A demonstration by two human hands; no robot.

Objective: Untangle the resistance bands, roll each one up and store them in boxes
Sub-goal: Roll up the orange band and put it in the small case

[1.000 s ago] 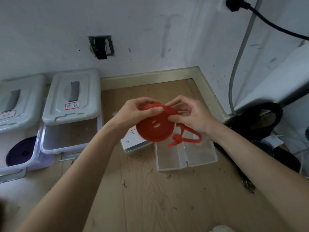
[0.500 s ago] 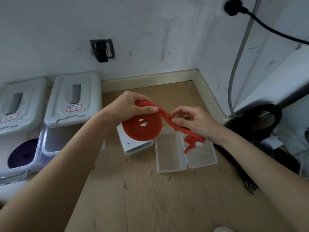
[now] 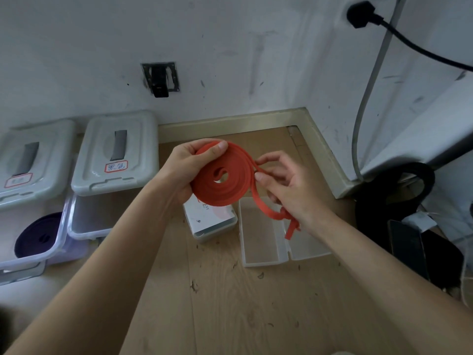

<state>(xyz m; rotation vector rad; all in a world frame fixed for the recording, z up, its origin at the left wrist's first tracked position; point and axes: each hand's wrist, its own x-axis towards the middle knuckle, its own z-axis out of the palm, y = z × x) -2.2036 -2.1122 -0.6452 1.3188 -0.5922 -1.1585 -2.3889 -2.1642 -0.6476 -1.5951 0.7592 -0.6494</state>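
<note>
Above the open box (image 3: 258, 234), both hands' grip on red band (image 3: 222, 185)

One head-worn camera looks forward and steeply down, close over the hands (image 3: 256, 180), toward a floor corner.

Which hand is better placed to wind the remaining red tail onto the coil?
The right hand. It already pinches the loose tail of the red resistance band just where it leaves the coil, with the knotted end hanging below its wrist. The left hand grips the coil itself and is busy steadying it.
</note>
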